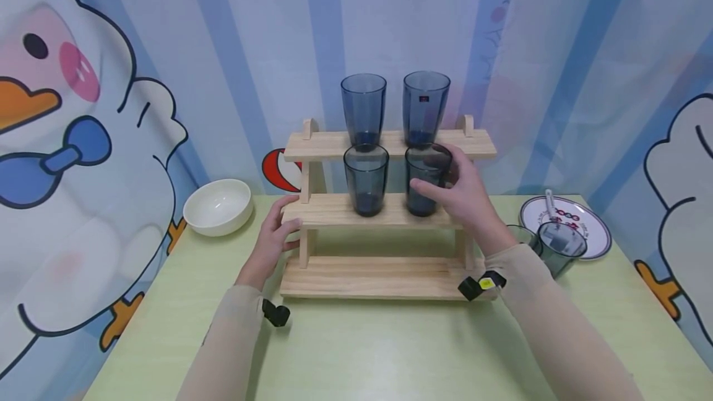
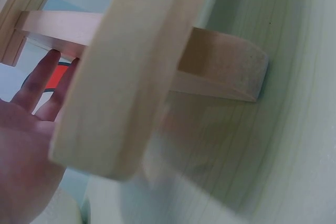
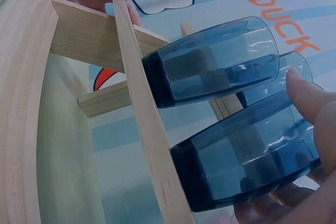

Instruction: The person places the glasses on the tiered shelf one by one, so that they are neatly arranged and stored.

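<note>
A three-tier wooden display rack stands on the table. My right hand curls round a blue-grey drinking glass at the right of the middle shelf, thumb on its near side. In the right wrist view, the base of this held glass is at the shelf board. A matching glass stands upright to its left. Two more glasses, the left one and the right one, stand on the top shelf. My left hand grips the rack's left side by the middle shelf, thumb on the board's end.
A white bowl sits left of the rack. To the right lies a patterned plate with a white-handled utensil. Two glasses, one nearer and one partly behind my right wrist, stand close to the plate. A printed curtain hangs behind.
</note>
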### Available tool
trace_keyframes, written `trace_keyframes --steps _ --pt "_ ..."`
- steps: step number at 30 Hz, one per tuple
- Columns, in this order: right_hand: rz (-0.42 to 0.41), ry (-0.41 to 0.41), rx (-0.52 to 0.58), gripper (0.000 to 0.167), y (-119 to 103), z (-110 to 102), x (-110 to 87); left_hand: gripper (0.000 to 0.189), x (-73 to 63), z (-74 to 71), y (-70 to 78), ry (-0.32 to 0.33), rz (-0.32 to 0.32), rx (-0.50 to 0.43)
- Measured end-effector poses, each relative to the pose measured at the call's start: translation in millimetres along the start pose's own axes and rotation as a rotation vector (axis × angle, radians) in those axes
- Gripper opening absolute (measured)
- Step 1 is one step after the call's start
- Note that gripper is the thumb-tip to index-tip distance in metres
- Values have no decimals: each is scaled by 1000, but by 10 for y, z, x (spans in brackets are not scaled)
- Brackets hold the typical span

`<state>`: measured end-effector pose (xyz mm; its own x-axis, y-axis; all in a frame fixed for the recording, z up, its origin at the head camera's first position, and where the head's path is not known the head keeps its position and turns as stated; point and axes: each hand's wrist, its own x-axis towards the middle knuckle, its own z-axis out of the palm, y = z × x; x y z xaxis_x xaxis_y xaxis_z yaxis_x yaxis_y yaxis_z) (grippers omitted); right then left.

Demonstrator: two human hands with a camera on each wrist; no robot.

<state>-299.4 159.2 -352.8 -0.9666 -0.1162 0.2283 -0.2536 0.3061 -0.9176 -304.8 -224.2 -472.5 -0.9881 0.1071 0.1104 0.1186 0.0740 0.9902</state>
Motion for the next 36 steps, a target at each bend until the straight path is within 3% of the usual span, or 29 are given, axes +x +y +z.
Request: trace_keyframes --steps 7,16,23,36 --pt "-7 12 -18 91 3 18 -18 55 -1 -3 -6 -4 -3 -5" --pt "47 2 -67 104 10 -98 -158 54 -13 5 22 -16 -5 -9" --pt "-8 -6 -83 100 52 -302 -312 54 -14 -2 28 -20 -7 -11" --pt "-96 -24 -319 86 167 -903 -676 54 3 -12 0 -17 -2 -13"
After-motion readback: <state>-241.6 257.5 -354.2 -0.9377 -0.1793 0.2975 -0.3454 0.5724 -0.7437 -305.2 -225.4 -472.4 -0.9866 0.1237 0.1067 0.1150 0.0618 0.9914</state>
